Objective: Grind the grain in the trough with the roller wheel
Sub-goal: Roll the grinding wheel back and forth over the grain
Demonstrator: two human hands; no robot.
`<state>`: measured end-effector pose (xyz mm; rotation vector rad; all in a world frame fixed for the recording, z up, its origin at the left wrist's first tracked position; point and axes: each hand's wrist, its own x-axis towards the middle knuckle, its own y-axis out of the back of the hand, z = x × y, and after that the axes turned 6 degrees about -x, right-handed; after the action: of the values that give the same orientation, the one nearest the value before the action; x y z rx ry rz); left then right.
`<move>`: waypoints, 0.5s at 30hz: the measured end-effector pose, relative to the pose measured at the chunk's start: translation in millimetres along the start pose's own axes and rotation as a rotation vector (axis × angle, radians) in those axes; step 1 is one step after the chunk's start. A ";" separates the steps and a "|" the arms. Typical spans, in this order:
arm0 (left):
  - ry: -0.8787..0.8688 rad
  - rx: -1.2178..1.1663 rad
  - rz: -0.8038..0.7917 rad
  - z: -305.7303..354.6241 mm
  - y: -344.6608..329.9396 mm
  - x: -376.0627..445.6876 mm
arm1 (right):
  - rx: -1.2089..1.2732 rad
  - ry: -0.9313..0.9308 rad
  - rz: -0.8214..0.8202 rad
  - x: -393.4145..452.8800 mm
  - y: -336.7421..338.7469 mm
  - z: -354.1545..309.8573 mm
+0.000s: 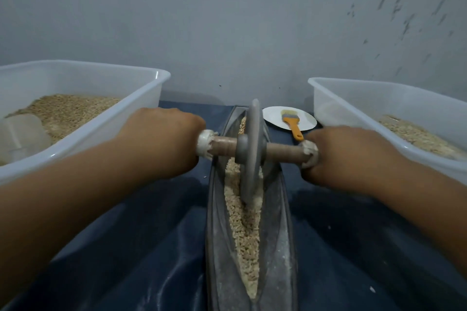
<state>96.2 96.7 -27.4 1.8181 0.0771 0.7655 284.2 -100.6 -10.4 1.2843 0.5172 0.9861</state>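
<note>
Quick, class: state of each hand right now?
Left hand: closed, gripping the left end of the roller wheel's axle.
Right hand: closed, gripping the axle's right end.

Trough (280, 247) near end cut off by bottom edge; both bins cropped.

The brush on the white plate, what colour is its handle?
Orange. The brush lies on the plate beside the trough, seen clearly in the head view.

Head view looks forward and down, close over the trough (278, 247).
</note>
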 end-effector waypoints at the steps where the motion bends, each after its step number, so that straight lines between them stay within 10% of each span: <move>1: 0.032 -0.027 -0.019 -0.1 -4.6 10.1 | -0.015 0.001 0.053 14.8 -3.3 1.3; 10: 0.108 -0.077 0.068 1.9 -14.1 38.4 | -0.006 -0.040 0.242 53.7 -12.5 8.2; 15: -0.012 -0.014 0.041 -3.1 -0.1 -8.4 | 0.023 0.007 0.066 -7.5 0.2 3.3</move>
<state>87.9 95.9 -30.8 1.8158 0.0260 0.7818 282.9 -108.7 -10.8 1.3256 0.4954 1.0427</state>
